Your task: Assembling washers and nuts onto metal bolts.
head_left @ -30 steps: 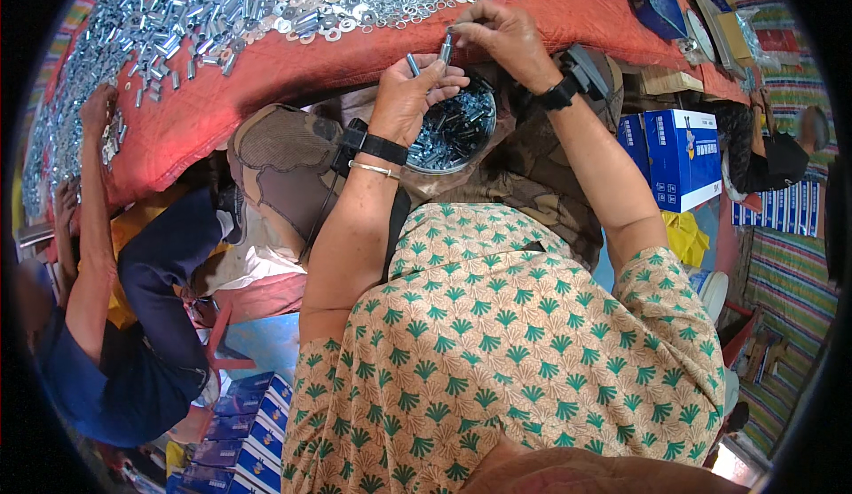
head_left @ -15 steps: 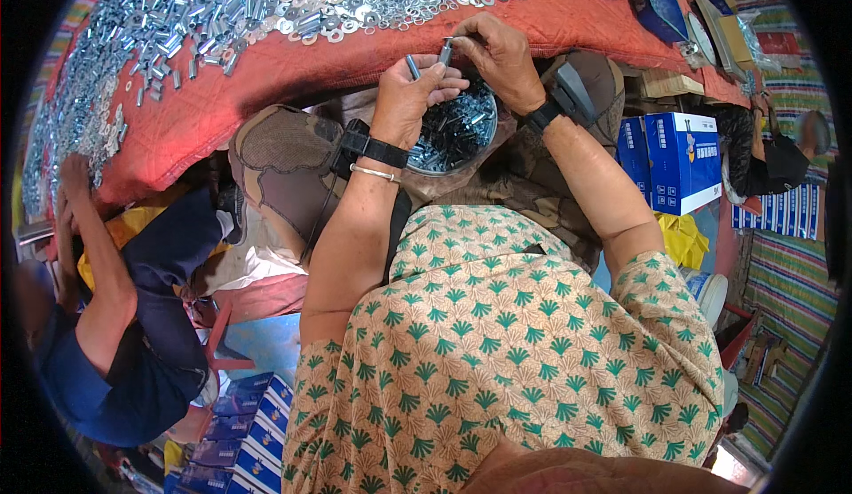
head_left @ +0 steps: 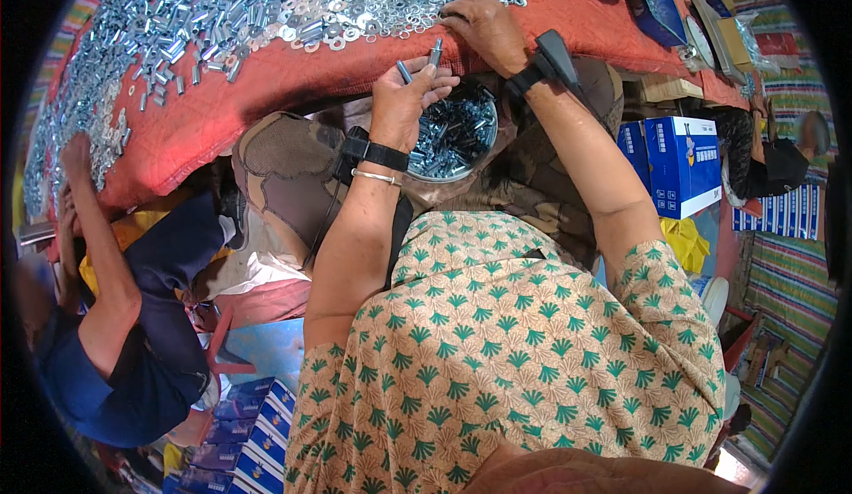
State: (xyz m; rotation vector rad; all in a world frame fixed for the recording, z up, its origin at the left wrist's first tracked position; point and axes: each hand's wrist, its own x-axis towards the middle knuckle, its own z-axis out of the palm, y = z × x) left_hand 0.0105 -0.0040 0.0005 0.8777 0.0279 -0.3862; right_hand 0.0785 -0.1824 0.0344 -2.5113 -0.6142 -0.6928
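My left hand [head_left: 401, 102] is closed round two small metal pieces above the container. One is a sleeve anchor bolt [head_left: 436, 53], held upright between thumb and fingers. The other, a metal sleeve [head_left: 405, 72], pokes out past the fingers. Over the table's near edge, my right hand [head_left: 490, 31] has its fingertips drawn together beside the flat washers [head_left: 355, 22]; anything between them is hidden. Below my hands, between my knees, a round container [head_left: 441, 177] holds many dark metal bolts [head_left: 451, 134].
A red cloth [head_left: 293, 72] covers the table, with loose metal sleeves [head_left: 169, 50] heaped at its left. At the left, another person's arm [head_left: 105, 272] reaches to the pile. Blue boxes [head_left: 683, 164] stand on the right; a blue tray [head_left: 658, 10] is at the far right.
My right hand has left the bolt at my left hand and moved up to the washers at the table edge. My left hand keeps its pieces and has shifted slightly left.
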